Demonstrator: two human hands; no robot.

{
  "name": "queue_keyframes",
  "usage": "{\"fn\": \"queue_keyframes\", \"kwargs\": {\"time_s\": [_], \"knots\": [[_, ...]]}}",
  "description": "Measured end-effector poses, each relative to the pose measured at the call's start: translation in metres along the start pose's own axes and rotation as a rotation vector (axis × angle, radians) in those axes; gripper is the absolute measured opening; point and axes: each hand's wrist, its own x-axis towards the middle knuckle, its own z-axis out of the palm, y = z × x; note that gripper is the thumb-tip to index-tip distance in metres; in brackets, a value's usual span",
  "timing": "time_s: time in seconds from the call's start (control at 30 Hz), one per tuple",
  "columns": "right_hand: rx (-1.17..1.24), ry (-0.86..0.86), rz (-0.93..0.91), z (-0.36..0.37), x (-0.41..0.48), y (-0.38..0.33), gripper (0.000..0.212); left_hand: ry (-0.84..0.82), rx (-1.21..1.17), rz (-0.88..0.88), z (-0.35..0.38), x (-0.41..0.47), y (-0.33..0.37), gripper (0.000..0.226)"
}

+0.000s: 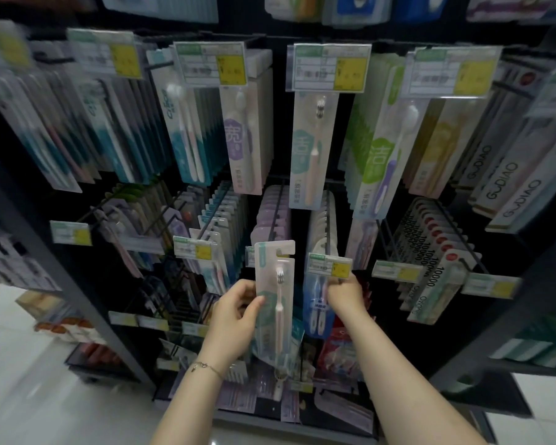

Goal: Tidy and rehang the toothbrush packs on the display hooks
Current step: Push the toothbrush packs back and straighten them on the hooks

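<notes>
My left hand (238, 311) grips a pale teal toothbrush pack (276, 284) by its left edge and holds it upright in front of the middle row of hooks. The pack's hang hole is at its top, off any hook. My right hand (344, 295) pinches the lower edge of a price tag (329, 266) at the tip of a hook. A blue toothbrush pack (315, 308) hangs just left of that hand. A matching teal pack (312, 149) hangs on the upper row, straight above.
The black display rack (87, 303) carries rows of hooks crowded with toothbrush packs, each tipped by a price tag. Purple packs (272, 213) and white packs (323, 220) hang behind my hands. Loose packs lie on the bottom shelf (264, 412). White floor is at lower left.
</notes>
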Motion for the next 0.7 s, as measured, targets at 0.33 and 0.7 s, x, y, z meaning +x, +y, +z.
{"fn": "queue_keyframes", "kwargs": {"time_s": [0.33, 0.7], "knots": [[-0.057, -0.059, -0.063, -0.009, 0.000, -0.011, 0.022, 0.019, -0.058, 0.063, 0.000, 0.015, 0.036, 0.012], [-0.246, -0.153, 0.029, -0.018, -0.011, 0.007, 0.032, 0.169, -0.291, 0.125, -0.006, 0.068, 0.116, 0.020]]}}
